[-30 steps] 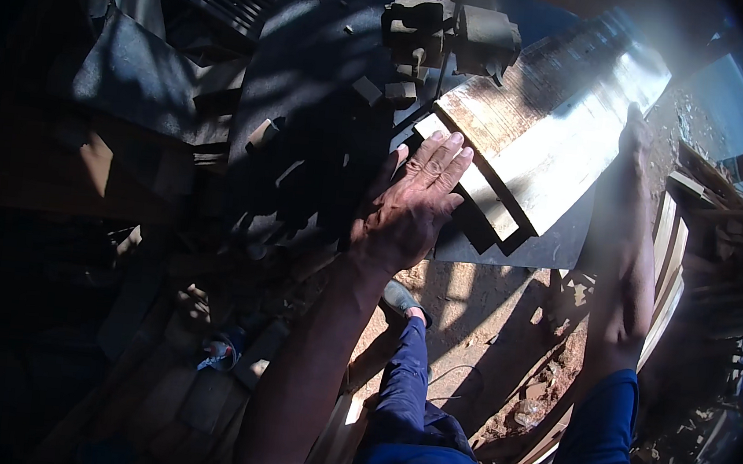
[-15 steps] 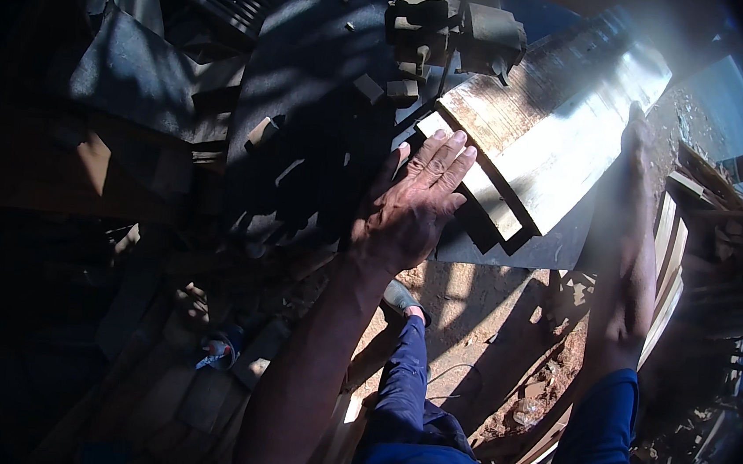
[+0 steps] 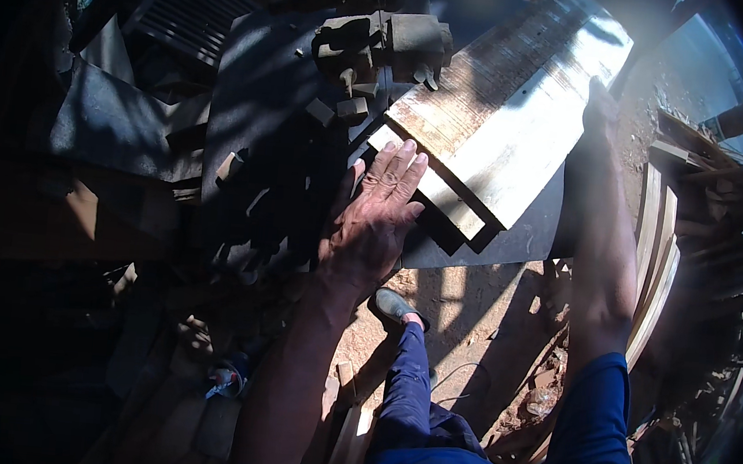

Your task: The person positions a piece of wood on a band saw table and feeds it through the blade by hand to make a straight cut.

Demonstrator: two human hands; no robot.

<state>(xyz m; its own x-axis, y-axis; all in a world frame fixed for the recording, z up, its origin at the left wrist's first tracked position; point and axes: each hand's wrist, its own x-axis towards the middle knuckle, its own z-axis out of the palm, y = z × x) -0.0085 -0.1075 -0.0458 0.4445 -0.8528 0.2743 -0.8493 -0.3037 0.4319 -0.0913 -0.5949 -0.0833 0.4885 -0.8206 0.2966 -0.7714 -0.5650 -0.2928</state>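
Where the dark flat table point(image 3: 281, 58) reaches right, we see the wide brown-and-white wooden board point(image 3: 506, 111). We think it is stiff, rough and a bit heavy, best held by both long sides. Our left hand point(image 3: 371, 221) lies stretched out, fingertips on the pale wooden strip point(image 3: 450, 206) at the near end. Our right hand point(image 3: 601, 115) meets the right edge; we can't tell if it grips.

This is a wood workshop. A board point(image 3: 505, 116) and a machine point(image 3: 418, 38) sit over a table point(image 3: 261, 81), near wood strips point(image 3: 659, 279).
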